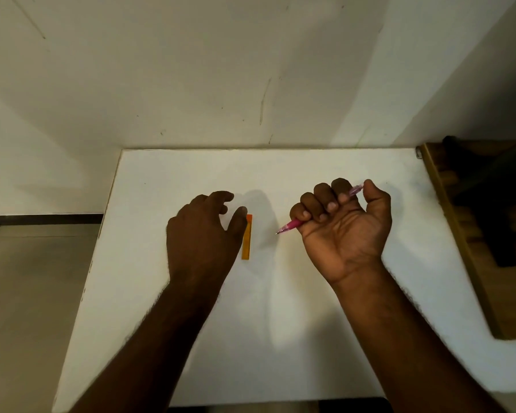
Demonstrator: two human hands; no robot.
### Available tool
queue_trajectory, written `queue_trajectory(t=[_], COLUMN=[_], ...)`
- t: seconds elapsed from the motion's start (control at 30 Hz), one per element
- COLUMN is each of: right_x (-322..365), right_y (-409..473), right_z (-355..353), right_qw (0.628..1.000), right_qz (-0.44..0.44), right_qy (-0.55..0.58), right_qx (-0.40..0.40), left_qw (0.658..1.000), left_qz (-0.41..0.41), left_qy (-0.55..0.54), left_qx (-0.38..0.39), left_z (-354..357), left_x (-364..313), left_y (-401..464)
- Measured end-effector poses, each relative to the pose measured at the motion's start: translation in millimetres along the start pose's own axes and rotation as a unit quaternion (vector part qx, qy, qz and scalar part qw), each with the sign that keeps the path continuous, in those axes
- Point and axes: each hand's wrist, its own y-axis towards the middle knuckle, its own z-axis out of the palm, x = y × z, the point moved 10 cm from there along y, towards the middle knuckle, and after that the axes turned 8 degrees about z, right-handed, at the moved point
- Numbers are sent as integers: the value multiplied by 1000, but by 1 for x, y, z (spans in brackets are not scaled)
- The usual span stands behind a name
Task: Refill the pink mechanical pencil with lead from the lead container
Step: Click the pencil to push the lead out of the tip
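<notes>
Fingers of the right hand (344,228) curl into a fist around the pink mechanical pencil (292,225), palm turned up toward the camera. The pencil runs through the fist at a slant: its pink grip and metal tip stick out at the lower left, pointing down toward the white table (310,338), while its pale, translucent rear end shows at the upper right between the forefinger and the thumb, with the thumb tip set just beside that end. The tip looks to be near the tabletop, though whether it touches cannot be told. The left hand (203,234) is palm-down over the table, fingers loosely bent and parted, gripping nothing. Its thumb (238,220) lies against the upper left edge of the lead container (246,242), a slim orange case lying flat on the table with its long side running away from the person. The container sits between the two hands, closer to the left one, and well apart from the pencil tip. A wooden piece of furniture (459,248) stands just beside the table's right edge.
</notes>
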Motion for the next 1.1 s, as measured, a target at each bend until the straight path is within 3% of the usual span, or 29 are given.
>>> queue_trajectory(t=[1.1], right_x=[-1], right_y=[-1], right_z=[0], right_qw=[1000], right_qz=[-9], right_qy=[-14], right_qx=[-7], left_qw=[999], left_qz=[28], left_qy=[44], left_qx=[0], left_z=[-4], left_x=[-7], left_y=[-1])
